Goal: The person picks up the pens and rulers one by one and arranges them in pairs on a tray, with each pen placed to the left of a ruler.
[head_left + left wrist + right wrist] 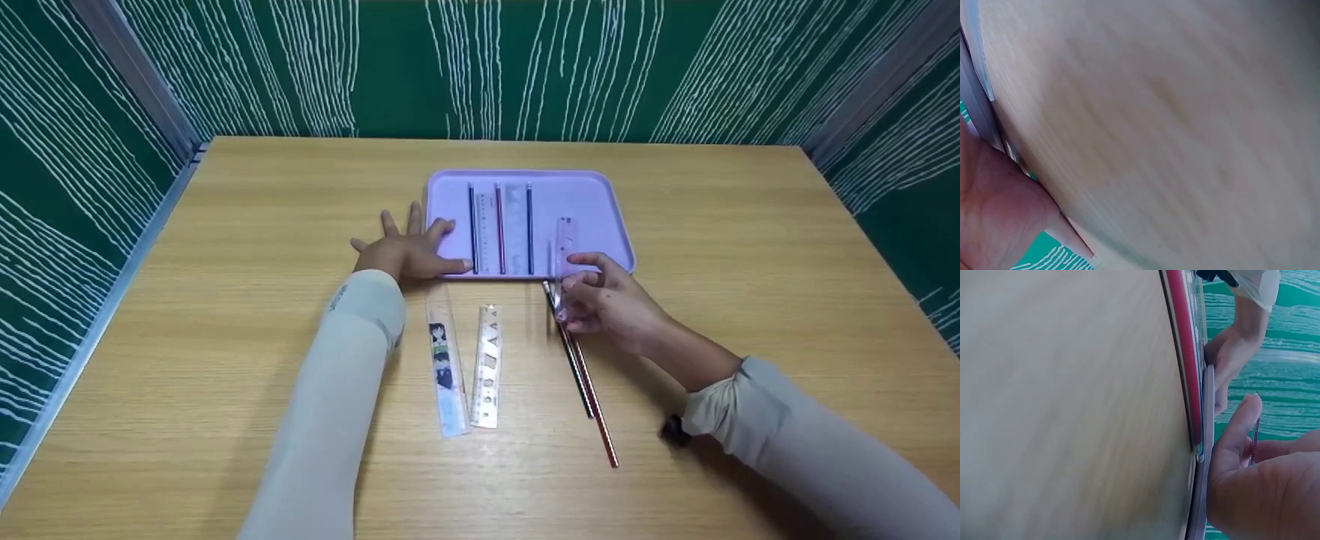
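A lavender tray [600,196] lies at the back middle of the wooden table [225,315]. In it, pens [473,225] and clear rulers [514,221] lie side by side. My left hand [409,246] rests flat with fingers spread at the tray's front left corner, thumb along its front edge. My right hand [583,283] pinches the near end of a small clear ruler [565,236] whose far end reaches over the tray's right part. In the right wrist view the ruler [1255,441] shows as a thin edge between my fingers [1235,433]. The left wrist view is blurred.
Two clear rulers [446,367] [487,364] lie on the table in front of the tray. A black and a red pencil [589,375] lie side by side under my right hand. Green patterned walls [75,187] close in the table on three sides.
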The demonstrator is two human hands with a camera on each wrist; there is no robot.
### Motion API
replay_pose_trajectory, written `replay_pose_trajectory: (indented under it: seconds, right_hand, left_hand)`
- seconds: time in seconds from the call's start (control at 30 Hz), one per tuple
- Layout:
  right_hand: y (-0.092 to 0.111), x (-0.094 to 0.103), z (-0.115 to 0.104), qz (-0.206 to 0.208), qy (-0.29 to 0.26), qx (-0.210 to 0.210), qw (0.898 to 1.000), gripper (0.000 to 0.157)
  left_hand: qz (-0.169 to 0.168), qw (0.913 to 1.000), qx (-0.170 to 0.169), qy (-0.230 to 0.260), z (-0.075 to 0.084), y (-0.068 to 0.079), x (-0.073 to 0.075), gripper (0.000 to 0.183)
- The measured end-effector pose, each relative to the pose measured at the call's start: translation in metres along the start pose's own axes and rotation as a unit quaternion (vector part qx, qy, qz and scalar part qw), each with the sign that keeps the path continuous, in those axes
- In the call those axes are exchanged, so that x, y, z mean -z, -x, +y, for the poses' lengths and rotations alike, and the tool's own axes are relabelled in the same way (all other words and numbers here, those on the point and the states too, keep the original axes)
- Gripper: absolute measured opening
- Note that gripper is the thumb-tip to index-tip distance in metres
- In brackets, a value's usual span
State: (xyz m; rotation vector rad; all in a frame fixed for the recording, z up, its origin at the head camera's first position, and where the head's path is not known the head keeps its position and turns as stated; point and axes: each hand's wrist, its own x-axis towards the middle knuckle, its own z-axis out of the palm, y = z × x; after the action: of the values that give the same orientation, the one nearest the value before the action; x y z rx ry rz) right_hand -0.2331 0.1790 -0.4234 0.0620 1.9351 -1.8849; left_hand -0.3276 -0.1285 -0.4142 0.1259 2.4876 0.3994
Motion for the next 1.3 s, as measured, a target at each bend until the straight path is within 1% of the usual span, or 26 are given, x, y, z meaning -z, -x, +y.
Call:
replay_pose_trajectory:
  seconds: [0.23, 0.37, 0.53, 0.7, 1.0, 1.17, 1.3]
  right_hand:
    - [-0.009, 0.007, -0.003, 0.012, 0.006, -0.006, 1.0, 0.052]
    - [-0.011, 0.011, -0.005, 0.017, 0.018, -0.013, 1.0, 0.051]
    - [-0.016, 0.015, -0.008, 0.023, 0.024, -0.008, 0.999, 0.05]
    - [-0.023, 0.018, -0.011, 0.027, 0.033, -0.008, 0.999, 0.048]
    - [-0.034, 0.022, -0.021, 0.036, 0.072, -0.006, 0.997, 0.051]
    - [-0.045, 0.022, -0.027, 0.044, 0.099, 0.0, 0.994, 0.054]
    - [-0.054, 0.024, -0.031, 0.06, 0.114, -0.007, 0.992, 0.054]
  left_hand:
    - [-0.007, 1.0, 0.002, -0.003, 0.0, 0.001, 0.001, 0.103]
    - [-0.003, 1.0, -0.001, -0.001, 0.001, 0.001, 0.002, 0.103]
    - [0.003, 1.0, -0.002, 0.002, 0.0, 0.002, 0.002, 0.103]
    - [0.0, 1.0, 0.002, 0.003, -0.001, 0.001, 0.001, 0.103]
    - [-0.003, 1.0, -0.004, -0.005, -0.001, 0.001, 0.001, 0.103]
    - [-0.007, 1.0, 0.004, 0.004, 0.0, 0.001, 0.001, 0.102]
    - [-0.007, 0.9999, 0.003, 0.008, 0.0, 0.001, 0.001, 0.101]
